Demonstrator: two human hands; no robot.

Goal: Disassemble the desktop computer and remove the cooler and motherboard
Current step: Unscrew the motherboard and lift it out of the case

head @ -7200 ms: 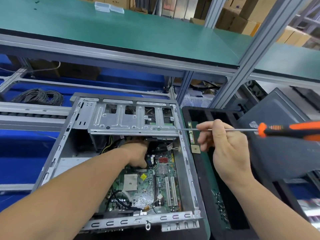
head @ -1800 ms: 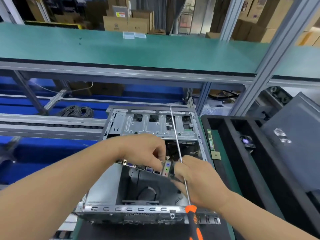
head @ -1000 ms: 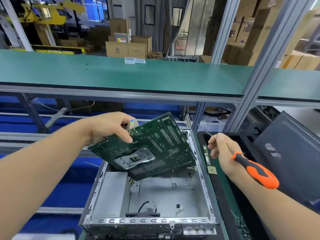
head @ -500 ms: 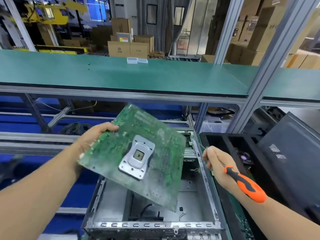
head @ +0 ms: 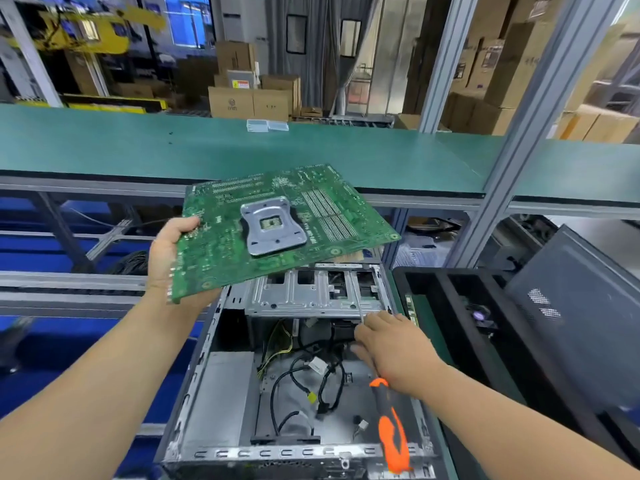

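Note:
My left hand (head: pixel 169 258) grips the left edge of the green motherboard (head: pixel 277 223), held up above the open computer case (head: pixel 298 393) with its underside and metal backplate facing me. My right hand (head: pixel 388 344) reaches down into the case near the drive cage (head: pixel 311 292). It holds an orange-handled screwdriver (head: pixel 391 431), whose handle points back toward me and whose shaft runs under the fingers. Loose black and yellow cables (head: pixel 304 375) lie on the bare case floor. No cooler is visible.
A black tray (head: pixel 450 306) with compartments sits right of the case, and a dark side panel (head: pixel 571 306) leans beside it. A green bench shelf (head: pixel 242 150) runs above, carried by a grey aluminium post (head: pixel 512 150). Cardboard boxes stand behind.
The motherboard came out of the case, was turned underside up and raised to the left. My right hand moved from the case's right rim down into the case with the screwdriver.

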